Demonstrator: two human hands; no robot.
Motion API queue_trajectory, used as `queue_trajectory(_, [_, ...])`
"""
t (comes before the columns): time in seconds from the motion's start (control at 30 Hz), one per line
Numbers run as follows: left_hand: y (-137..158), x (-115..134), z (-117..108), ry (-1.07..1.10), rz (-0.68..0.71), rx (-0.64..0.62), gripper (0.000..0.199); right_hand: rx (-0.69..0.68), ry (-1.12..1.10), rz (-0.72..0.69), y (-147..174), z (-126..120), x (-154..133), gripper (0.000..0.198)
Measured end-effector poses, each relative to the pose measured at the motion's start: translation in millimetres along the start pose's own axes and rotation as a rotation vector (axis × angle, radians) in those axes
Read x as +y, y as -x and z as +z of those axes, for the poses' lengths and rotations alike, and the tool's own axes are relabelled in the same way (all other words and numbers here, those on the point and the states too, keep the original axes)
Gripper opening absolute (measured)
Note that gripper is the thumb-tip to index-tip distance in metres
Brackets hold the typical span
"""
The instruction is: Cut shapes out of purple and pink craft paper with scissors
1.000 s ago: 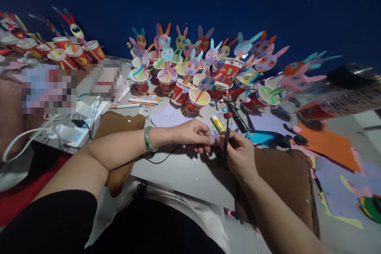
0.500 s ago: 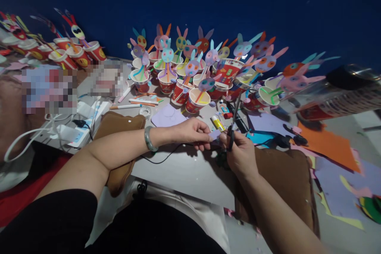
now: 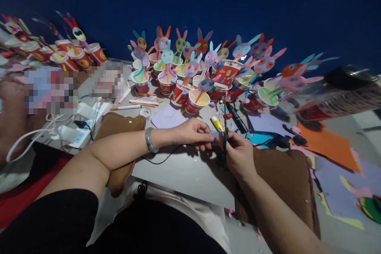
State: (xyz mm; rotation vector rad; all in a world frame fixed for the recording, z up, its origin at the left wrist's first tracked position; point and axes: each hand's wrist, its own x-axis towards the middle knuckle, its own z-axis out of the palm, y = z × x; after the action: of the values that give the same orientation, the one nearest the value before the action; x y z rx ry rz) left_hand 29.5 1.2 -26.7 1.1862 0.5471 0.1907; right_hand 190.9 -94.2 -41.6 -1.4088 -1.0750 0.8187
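In the head view, the small piece of purple paper [image 3: 214, 135] is just in front of you, above the near part of the table [image 3: 190, 174], between your two hands. It is pale lilac, flat and slight, with your fingers covering part of it; its exact outline is too small and dim to tell. Your left hand [image 3: 195, 133] has its thumb and fingertips drawn together in a pinch on the paper's left side, the other fingers curled in below. Your right hand [image 3: 239, 152] is closed around the handles of the scissors [image 3: 225, 140], which are dark, with slim blades pointing away from you toward the cups. The scissors stand at the paper's right end; you cannot tell from here how far apart the blades are, or whether your right fingers also touch the paper.

Beyond your left hand lies a larger purple sheet [image 3: 166, 117] of much the same lilac, with faint round outlines on it. Just past the paper you have a yellow glue stick [image 3: 217, 124], and right of that a thick black marker [image 3: 237, 119]. Farther back stand red-and-white paper cups [image 3: 197, 105] bearing rabbit-eared paper heads. Your right forearm passes over a brown cushion [image 3: 278, 182].
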Motion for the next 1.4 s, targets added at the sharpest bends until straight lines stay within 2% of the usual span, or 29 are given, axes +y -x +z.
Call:
queue_trajectory(0.33, [0.9, -0.1, -0.2, 0.019, 0.059, 0.011, 0.028, 0.032, -0.056, 0.004, -1.5, 0.4, -0.6, 0.033])
queue_trajectory(0.53, [1.0, 3.3, 0.6, 0.063, 0.030, 0.059, 0.023, 0.075, -0.047, 0.004, -2.3, -0.5, -2.4, 0.032])
queue_trajectory(0.73, [1.3, 9.3, -3.8, 0.116, 0.000, 0.093, 0.021, 0.166, -0.073, -0.083, -6.9, -6.0, -6.7, 0.042])
queue_trajectory(0.93, [3.9, 9.7, -1.5, -0.091, -0.025, 0.044, 0.009, 0.081, -0.139, -0.051, -7.5, -8.1, -1.2, 0.025])
queue_trajectory(1.13, [4.6, 4.3, -1.3, -0.303, 0.068, 0.043, 0.011, -0.050, -0.158, 0.044, -6.0, -5.7, 0.2, 0.037])
queue_trajectory(1.23, [5.9, 5.6, -1.9, -0.315, 0.068, 0.031, 0.011, -0.046, -0.147, 0.040, -5.1, -5.5, 0.5, 0.035])
queue_trajectory(1.4, [6.7, 10.9, -3.9, -0.205, 0.062, 0.006, 0.014, 0.018, -0.180, 0.010, -4.8, -6.2, 4.6, 0.033])
